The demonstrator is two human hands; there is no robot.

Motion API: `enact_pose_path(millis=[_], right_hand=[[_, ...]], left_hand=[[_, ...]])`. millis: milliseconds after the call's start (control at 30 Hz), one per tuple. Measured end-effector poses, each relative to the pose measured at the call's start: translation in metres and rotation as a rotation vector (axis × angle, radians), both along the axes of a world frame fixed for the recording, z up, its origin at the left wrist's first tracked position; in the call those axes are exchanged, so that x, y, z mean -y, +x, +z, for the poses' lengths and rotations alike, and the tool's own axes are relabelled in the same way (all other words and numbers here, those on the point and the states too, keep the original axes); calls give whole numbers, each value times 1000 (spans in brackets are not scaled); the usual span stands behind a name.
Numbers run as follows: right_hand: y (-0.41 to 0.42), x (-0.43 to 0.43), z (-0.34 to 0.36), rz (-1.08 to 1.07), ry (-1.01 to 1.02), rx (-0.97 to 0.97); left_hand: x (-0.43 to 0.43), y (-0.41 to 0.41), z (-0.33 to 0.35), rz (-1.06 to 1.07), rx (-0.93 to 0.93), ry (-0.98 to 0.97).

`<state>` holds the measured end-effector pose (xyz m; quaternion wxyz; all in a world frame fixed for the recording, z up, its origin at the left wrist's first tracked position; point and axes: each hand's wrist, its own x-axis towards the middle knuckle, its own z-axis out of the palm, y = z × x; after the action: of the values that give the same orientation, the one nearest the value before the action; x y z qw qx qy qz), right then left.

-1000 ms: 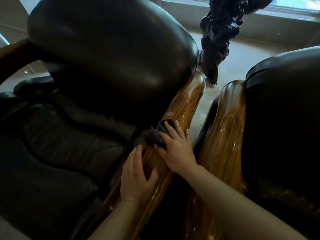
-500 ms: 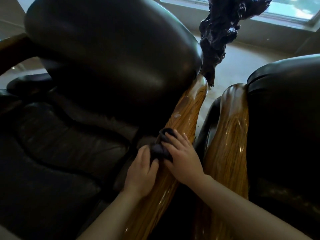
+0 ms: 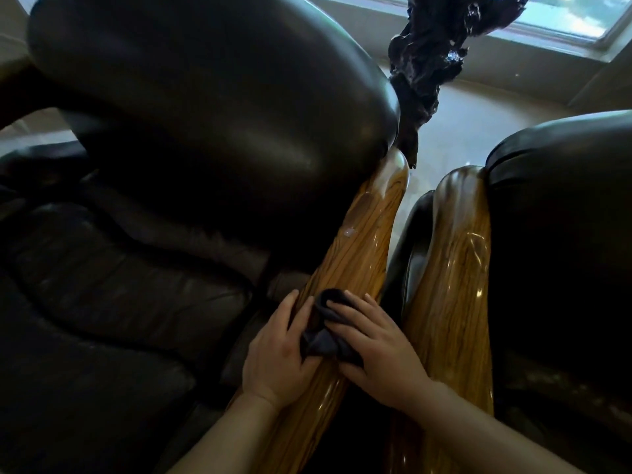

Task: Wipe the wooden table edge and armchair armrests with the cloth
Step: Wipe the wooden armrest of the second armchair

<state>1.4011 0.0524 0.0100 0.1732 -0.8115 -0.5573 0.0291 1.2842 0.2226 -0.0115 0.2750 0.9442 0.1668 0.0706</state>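
Note:
A glossy wooden armrest (image 3: pixel 362 241) of the left armchair runs from the bottom centre up to the backrest. A small dark cloth (image 3: pixel 325 333) lies bunched on it. My right hand (image 3: pixel 376 350) presses on the cloth from the right, fingers spread over its top. My left hand (image 3: pixel 280 350) grips the armrest's left side, its thumb touching the cloth's lower edge. A second wooden armrest (image 3: pixel 455 285) of the neighbouring chair lies just to the right. A wet smear (image 3: pixel 350 231) shows higher on the left armrest.
The left armchair's dark leather backrest (image 3: pixel 205 97) and seat (image 3: pixel 119 302) fill the left. Another dark leather armchair (image 3: pixel 564 234) stands at the right. A gnarled dark wooden carving (image 3: pixel 427 63) rises behind the armrests. Pale floor (image 3: pixel 461 124) and a window lie beyond.
Both hands and the cloth have slid down the armrest toward me. My left hand has closed in against the cloth.

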Motion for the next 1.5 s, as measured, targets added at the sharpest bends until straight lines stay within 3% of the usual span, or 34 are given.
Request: enact_pose_path(millis=[200, 367, 433, 500, 633, 800, 900, 1133, 1367, 1500], right_hand=[[55, -55, 19, -315, -6, -30], [37, -52, 16, 111, -84, 18], [41, -28, 14, 150, -43, -38], [50, -12, 11, 25, 21, -56], [77, -30, 12, -440, 140, -270], [115, -64, 14, -560, 115, -401], [116, -59, 24, -444, 78, -364], [78, -2, 29, 123, -24, -219], [157, -67, 35, -420, 58, -184], [145, -82, 33, -380, 38, -232]], left_hand=[[2, 2, 0, 29, 39, 22], [2, -2, 2, 138, 135, -134], [2, -2, 1, 124, 152, -124], [1, -1, 0, 97, 137, -81], [1, 1, -6, 76, 107, -2], [-1, 1, -6, 75, 79, -13], [0, 0, -3, 78, 78, -23], [0, 1, -1, 75, 87, -22], [1, 0, -3, 86, 75, -50], [1, 0, -1, 86, 66, -47]])
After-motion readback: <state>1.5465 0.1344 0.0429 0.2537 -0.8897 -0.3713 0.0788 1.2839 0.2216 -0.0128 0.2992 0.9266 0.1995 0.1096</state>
